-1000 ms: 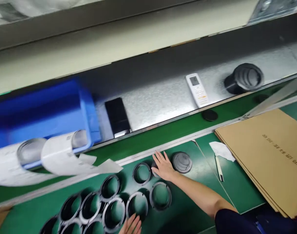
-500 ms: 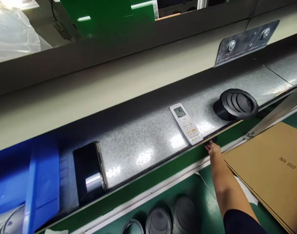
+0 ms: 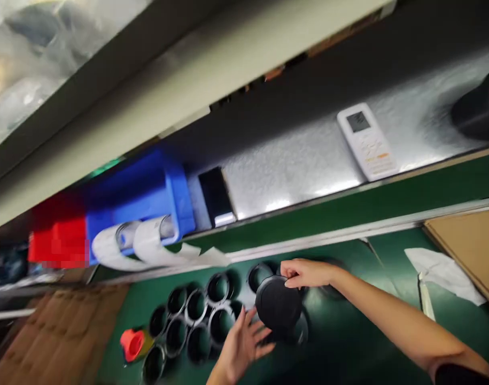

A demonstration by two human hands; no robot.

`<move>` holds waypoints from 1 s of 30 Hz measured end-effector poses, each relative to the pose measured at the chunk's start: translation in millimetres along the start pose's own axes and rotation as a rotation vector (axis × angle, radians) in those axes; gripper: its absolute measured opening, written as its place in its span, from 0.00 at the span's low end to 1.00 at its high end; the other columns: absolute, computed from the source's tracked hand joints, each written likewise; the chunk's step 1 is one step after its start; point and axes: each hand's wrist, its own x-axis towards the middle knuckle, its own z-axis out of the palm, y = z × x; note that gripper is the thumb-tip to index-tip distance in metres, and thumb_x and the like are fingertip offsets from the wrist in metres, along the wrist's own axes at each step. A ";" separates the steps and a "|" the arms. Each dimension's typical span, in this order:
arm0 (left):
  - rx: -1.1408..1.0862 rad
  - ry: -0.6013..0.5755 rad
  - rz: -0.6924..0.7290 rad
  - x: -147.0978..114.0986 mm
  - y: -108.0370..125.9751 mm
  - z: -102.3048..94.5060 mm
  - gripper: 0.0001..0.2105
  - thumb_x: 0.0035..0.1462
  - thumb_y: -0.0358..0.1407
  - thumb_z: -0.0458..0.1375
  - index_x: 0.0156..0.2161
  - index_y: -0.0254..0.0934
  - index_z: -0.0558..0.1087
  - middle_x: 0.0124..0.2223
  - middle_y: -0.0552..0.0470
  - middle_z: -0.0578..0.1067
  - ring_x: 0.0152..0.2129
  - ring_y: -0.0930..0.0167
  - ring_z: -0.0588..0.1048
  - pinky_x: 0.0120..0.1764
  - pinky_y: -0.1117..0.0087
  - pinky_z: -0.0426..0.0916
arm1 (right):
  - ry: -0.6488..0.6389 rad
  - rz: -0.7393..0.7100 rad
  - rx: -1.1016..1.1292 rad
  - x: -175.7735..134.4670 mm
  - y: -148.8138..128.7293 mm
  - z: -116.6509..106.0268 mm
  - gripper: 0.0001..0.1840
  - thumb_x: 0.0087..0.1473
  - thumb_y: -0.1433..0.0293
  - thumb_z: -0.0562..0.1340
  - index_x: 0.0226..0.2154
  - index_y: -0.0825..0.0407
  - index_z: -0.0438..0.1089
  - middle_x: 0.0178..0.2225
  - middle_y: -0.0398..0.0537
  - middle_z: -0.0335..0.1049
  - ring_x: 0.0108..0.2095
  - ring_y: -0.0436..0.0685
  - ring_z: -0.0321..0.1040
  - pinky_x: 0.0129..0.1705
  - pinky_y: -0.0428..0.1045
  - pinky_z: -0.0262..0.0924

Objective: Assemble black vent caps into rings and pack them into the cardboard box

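Note:
Pinched at its upper rim, a round black air vent (image 3: 278, 305) is held by my right hand (image 3: 306, 274) above the green worktop. Its face is blurred, so its slats do not show. My left hand (image 3: 246, 341) is open just left of the vent, palm up with fingers spread; whether a fingertip touches the vent I cannot tell. Left of my hands stand several black rings (image 3: 196, 306) in rows on the worktop (image 3: 332, 342). Another black vent (image 3: 480, 109) sits on the metal shelf, cut off by the right edge.
On the shelf (image 3: 304, 155) lie a white remote control (image 3: 368, 141) and a dark phone (image 3: 217, 195). A blue bin (image 3: 180, 198) with white label rolls (image 3: 150, 238) and a red bin (image 3: 60, 240) are at left. An orange tape roll (image 3: 132, 344), cardboard (image 3: 468, 235) and white paper (image 3: 444, 270) are below.
The view has swung left and down, bringing the rings and bins into sight. My right hand has come from the shelf edge to hold an air vent; my left hand has entered.

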 end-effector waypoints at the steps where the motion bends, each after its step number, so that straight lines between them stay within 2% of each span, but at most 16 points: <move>1: -0.035 -0.038 -0.044 -8.4 -8.2 1.0 0.38 0.53 0.62 0.55 0.60 0.35 0.67 0.49 0.37 0.78 0.52 0.52 0.74 0.57 0.45 0.63 | -0.149 -0.025 -0.110 7.8 -12.6 24.0 0.09 0.52 0.68 0.65 0.33 0.52 0.64 0.27 0.37 0.65 0.27 0.47 0.62 0.28 0.43 0.55; 2: -0.070 -0.098 -0.071 -14.0 -14.7 2.4 0.40 0.54 0.63 0.53 0.59 0.29 0.67 0.51 0.33 0.77 0.54 0.50 0.72 0.59 0.45 0.61 | -0.251 -0.042 -0.210 15.3 -23.6 43.2 0.08 0.52 0.69 0.65 0.34 0.52 0.65 0.28 0.38 0.65 0.28 0.47 0.62 0.29 0.43 0.55; 3: -0.098 -0.154 -0.097 -17.3 -20.2 3.8 0.41 0.55 0.64 0.51 0.60 0.29 0.67 0.53 0.31 0.76 0.56 0.48 0.70 0.60 0.43 0.59 | -0.311 -0.052 -0.302 22.1 -32.5 58.1 0.08 0.52 0.70 0.65 0.34 0.52 0.66 0.29 0.38 0.66 0.29 0.48 0.62 0.29 0.44 0.55; 5: -0.136 -0.228 -0.113 -21.2 -30.0 4.6 0.40 0.57 0.63 0.50 0.61 0.29 0.66 0.55 0.31 0.74 0.59 0.46 0.67 0.60 0.40 0.56 | -0.321 -0.060 -0.437 31.0 -44.2 80.0 0.07 0.51 0.70 0.66 0.35 0.52 0.69 0.30 0.40 0.68 0.30 0.49 0.63 0.30 0.45 0.55; 7: -0.179 -0.227 -0.020 -26.8 -38.9 2.3 0.37 0.59 0.60 0.51 0.60 0.30 0.66 0.57 0.32 0.74 0.60 0.47 0.65 0.61 0.40 0.55 | -0.137 -0.092 -0.485 30.9 -49.3 98.4 0.07 0.53 0.70 0.65 0.37 0.52 0.71 0.34 0.44 0.70 0.33 0.51 0.66 0.34 0.46 0.60; 9: -0.248 -0.194 0.163 -36.5 -45.2 -2.7 0.33 0.61 0.56 0.51 0.60 0.31 0.67 0.58 0.35 0.73 0.62 0.50 0.64 0.63 0.43 0.55 | 0.197 -0.188 -0.484 22.9 -49.0 119.4 0.07 0.58 0.68 0.61 0.40 0.50 0.72 0.40 0.48 0.71 0.41 0.55 0.68 0.43 0.50 0.64; 11: -0.331 -0.186 0.353 -49.6 -47.5 -8.6 0.29 0.63 0.53 0.50 0.62 0.36 0.66 0.59 0.41 0.73 0.63 0.55 0.62 0.65 0.48 0.54 | 0.500 -0.298 -0.509 11.9 -43.7 145.1 0.11 0.64 0.64 0.56 0.41 0.48 0.73 0.45 0.51 0.70 0.48 0.58 0.66 0.53 0.56 0.63; 13: -0.395 -0.206 0.494 -64.5 -47.1 -14.5 0.28 0.64 0.52 0.49 0.64 0.41 0.63 0.61 0.45 0.72 0.63 0.58 0.63 0.65 0.50 0.55 | 0.631 -0.356 -0.590 2.9 -34.5 173.8 0.15 0.66 0.61 0.53 0.44 0.45 0.75 0.50 0.52 0.68 0.54 0.62 0.61 0.58 0.62 0.59; 16: -0.406 -0.228 0.570 -85.1 -48.5 -23.3 0.29 0.63 0.54 0.52 0.65 0.45 0.61 0.59 0.44 0.72 0.57 0.58 0.68 0.62 0.49 0.58 | 0.632 -0.342 -0.682 -2.2 -21.8 214.0 0.19 0.66 0.60 0.52 0.52 0.43 0.73 0.58 0.52 0.63 0.59 0.65 0.53 0.61 0.65 0.56; 19: -0.380 -0.241 0.561 -99.6 -56.7 -31.0 0.33 0.59 0.54 0.57 0.66 0.47 0.59 0.57 0.44 0.73 0.52 0.59 0.72 0.60 0.51 0.60 | 0.589 -0.308 -0.636 -1.1 -19.8 238.1 0.22 0.68 0.59 0.49 0.51 0.45 0.74 0.59 0.52 0.61 0.61 0.65 0.50 0.64 0.66 0.53; 21: -0.383 -0.255 0.569 -106.5 -63.3 -34.3 0.35 0.57 0.56 0.58 0.66 0.48 0.58 0.58 0.45 0.72 0.53 0.58 0.71 0.61 0.51 0.59 | 0.558 -0.298 -0.583 -0.8 -24.5 243.8 0.24 0.68 0.58 0.47 0.49 0.44 0.76 0.60 0.51 0.60 0.62 0.65 0.50 0.64 0.67 0.52; 26: -0.408 -0.344 0.605 -118.8 -70.4 -35.8 0.37 0.54 0.59 0.58 0.66 0.48 0.59 0.61 0.43 0.69 0.61 0.51 0.63 0.62 0.42 0.54 | 0.519 -0.280 -0.468 -5.9 -39.8 247.8 0.26 0.68 0.54 0.45 0.50 0.42 0.75 0.60 0.52 0.60 0.62 0.64 0.53 0.64 0.65 0.52; 30: -0.404 -0.330 0.613 -122.9 -70.0 -33.6 0.34 0.58 0.59 0.55 0.65 0.48 0.60 0.63 0.44 0.68 0.61 0.53 0.64 0.62 0.43 0.55 | 0.531 -0.278 -0.426 -10.6 -41.9 255.3 0.28 0.67 0.52 0.45 0.52 0.42 0.74 0.60 0.52 0.60 0.62 0.64 0.53 0.65 0.66 0.51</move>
